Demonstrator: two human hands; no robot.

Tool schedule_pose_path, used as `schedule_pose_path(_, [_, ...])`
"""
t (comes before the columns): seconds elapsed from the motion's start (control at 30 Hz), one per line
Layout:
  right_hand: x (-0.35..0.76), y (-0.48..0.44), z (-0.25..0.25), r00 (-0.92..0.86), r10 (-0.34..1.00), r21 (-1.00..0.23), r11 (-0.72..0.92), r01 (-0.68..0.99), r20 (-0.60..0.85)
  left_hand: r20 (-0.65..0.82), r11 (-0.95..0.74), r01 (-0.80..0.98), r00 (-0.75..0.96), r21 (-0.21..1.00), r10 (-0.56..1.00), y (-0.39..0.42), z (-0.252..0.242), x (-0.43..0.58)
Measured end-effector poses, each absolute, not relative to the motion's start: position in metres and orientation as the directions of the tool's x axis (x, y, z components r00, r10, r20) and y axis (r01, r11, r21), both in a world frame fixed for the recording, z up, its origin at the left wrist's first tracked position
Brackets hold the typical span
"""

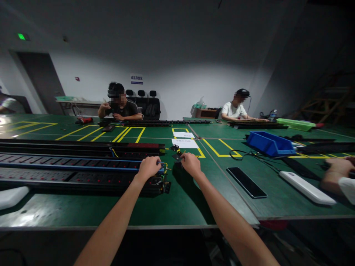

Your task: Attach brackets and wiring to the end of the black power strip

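Observation:
Several long black power strips (105, 178) with rows of sockets and small red parts lie side by side on the left. My left hand (149, 168) is closed over the right end of the middle strip, which has blue edges (111, 169). Yellow and blue wires (166, 167) stick out of that end. To the right of it, my right hand (191, 164) is closed in a pinch on a small black end bracket (176, 157), partly hidden by the fingers. Another black bracket (174, 147) lies just beyond, near the far strip's end.
A phone (246, 181), a white power bank (307, 187) with a cable and a blue bin (270, 143) are on the right. Paper sheets (185, 143) lie ahead. A co-worker's hand (338, 168) is at the right edge; two people sit across the green table (83, 210).

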State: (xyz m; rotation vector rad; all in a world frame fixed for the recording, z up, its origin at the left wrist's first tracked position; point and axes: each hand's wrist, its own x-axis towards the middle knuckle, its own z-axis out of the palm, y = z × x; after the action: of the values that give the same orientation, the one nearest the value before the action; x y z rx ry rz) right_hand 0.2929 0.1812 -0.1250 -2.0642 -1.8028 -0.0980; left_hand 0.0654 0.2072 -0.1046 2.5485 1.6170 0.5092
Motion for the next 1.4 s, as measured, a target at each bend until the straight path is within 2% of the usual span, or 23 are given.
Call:
schedule_pose_path(0.17, [0.296,0.183,-0.127,0.224,0.936,-0.247,-0.158,0.956,0.27,0.229,-0.434,0.867,0.383,0.247,0.895,0.206,-0.104,0.065])
schedule_pose_path(0.8, [0.298,0.185,-0.126,0.292,0.924,-0.287,-0.218,0.933,0.246,0.229,-0.432,0.868,0.381,0.244,0.896,0.206,-0.103,0.066])
schedule_pose_path(1.07, [0.302,0.184,-0.125,0.301,0.932,-0.226,-0.255,0.94,0.202,0.237,-0.441,0.865,0.388,0.241,0.891,0.207,-0.104,0.066])
schedule_pose_path(1.23, [0.298,0.185,-0.13,0.236,0.958,-0.147,-0.213,0.966,0.163,0.233,-0.441,0.864,0.389,0.243,0.891,0.206,-0.103,0.065])
schedule_pose_path(1.4, [0.292,0.188,-0.136,0.101,0.979,-0.156,-0.073,0.985,0.179,0.226,-0.437,0.867,0.388,0.241,0.894,0.205,-0.103,0.065])
